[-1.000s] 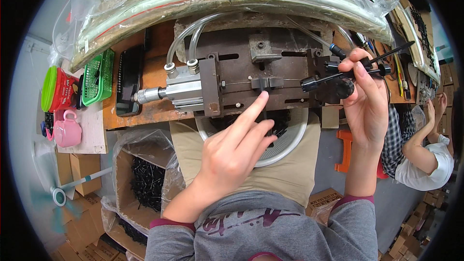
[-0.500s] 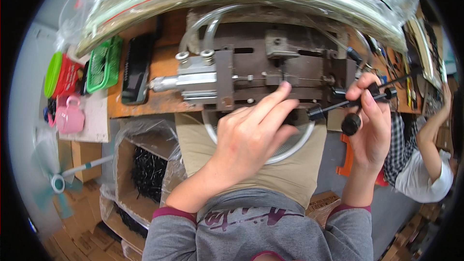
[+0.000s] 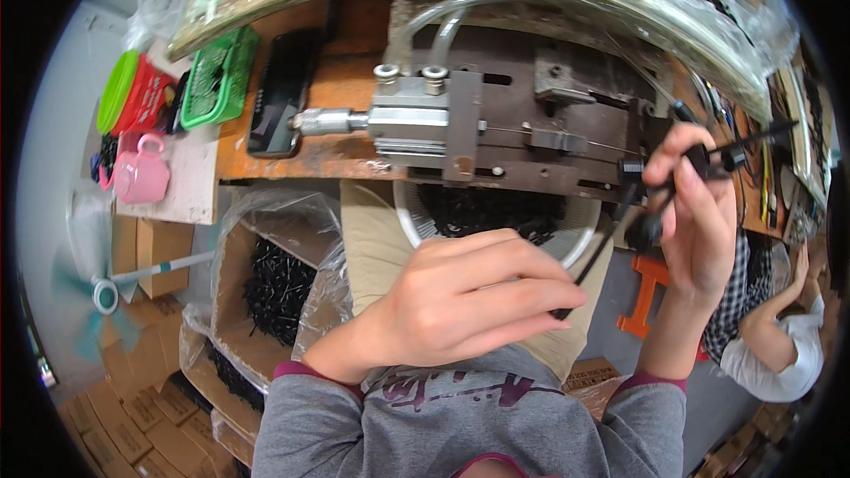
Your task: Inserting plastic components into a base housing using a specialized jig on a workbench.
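Observation:
Several thin black rods with thick cylindrical ends point(image 3: 719, 159) are pinched between the thumb and fingers of my right hand point(image 3: 695, 212), to the right of the metal fixture. My left hand point(image 3: 482, 301) is closed in front of the fixture, back upward. Its fingertips grip the lower end of a black rod point(image 3: 602, 243) that slants up toward my right hand. On the bench, the fixture point(image 3: 509, 142) has a silver cylinder point(image 3: 407, 128) at its left and a small block point(image 3: 556, 139) near its middle. Under its front edge, a white-rimmed basket point(image 3: 412, 226) holds black pieces.
Left on the bench lie a phone point(image 3: 282, 93), a green basket point(image 3: 239, 80) and a pink cup point(image 3: 143, 173). A plastic-lined carton point(image 3: 232, 288) of black parts stands below, near a fan point(image 3: 104, 296). Another person point(image 3: 775, 345) sits at the right, beyond an orange stool point(image 3: 645, 296).
My left hand has come back from the fixture's middle block toward me and closed on a rod end. My right hand has shifted slightly rightward, still holding the rods. The view has shifted.

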Demonstrator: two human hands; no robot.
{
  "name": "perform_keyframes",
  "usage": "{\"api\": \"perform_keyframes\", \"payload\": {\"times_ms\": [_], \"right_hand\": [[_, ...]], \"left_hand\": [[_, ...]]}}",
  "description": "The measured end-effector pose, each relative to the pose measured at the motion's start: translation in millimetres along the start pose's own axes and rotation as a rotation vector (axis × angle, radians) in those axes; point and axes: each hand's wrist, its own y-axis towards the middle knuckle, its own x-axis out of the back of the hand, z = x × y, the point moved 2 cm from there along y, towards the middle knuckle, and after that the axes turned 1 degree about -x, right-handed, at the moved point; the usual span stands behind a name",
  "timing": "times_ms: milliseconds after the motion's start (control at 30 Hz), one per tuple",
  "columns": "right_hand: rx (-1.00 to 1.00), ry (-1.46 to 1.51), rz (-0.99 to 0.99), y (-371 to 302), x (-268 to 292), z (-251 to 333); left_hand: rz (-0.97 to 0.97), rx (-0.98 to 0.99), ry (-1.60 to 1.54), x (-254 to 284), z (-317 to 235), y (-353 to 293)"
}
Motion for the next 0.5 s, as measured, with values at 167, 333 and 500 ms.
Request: {"api": "perform_keyframes", "payload": {"times_ms": [167, 333, 500], "right_hand": [[0.067, 0.029, 0.004, 7, 13, 2], [0.038, -0.003, -0.024, -1, 7, 1], [0.034, -0.040, -0.037, -12, 8, 0]], "left_hand": [[-0.064, -0.029, 0.444, -18, 20, 2], [0.012, 0.017, 0.725, -39, 36, 7], [0.019, 0.074, 0.773, -38, 39, 14]]}}
